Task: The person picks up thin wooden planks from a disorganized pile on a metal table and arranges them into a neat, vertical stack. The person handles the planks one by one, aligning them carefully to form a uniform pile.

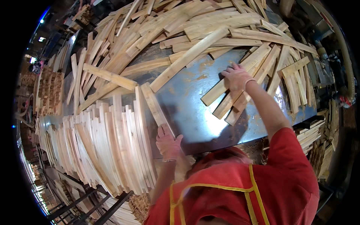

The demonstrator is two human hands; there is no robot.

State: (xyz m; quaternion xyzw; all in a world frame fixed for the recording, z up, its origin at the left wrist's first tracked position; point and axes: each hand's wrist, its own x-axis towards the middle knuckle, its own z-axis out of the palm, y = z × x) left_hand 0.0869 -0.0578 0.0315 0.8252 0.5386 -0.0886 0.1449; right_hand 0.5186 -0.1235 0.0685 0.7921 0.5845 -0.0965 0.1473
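My left hand (168,142), in a pink work glove, grips the near end of a long pale wooden slat (154,104) that lies on the grey metal table (189,108). That slat rests beside a neat row of stacked slats (112,146) at my left. My right hand (237,77), also gloved, presses down on a few slanted wooden slats (228,97) on the right part of the table. A big loose heap of slats (187,30) covers the far side of the table.
More slats (296,78) lie crossed at the far right, near a machine (330,63) with a hose. Stacked wood blocks (48,90) stand at the far left. Dark metal rack bars (86,202) run below the stacked row. My red shirt and apron fill the lower edge.
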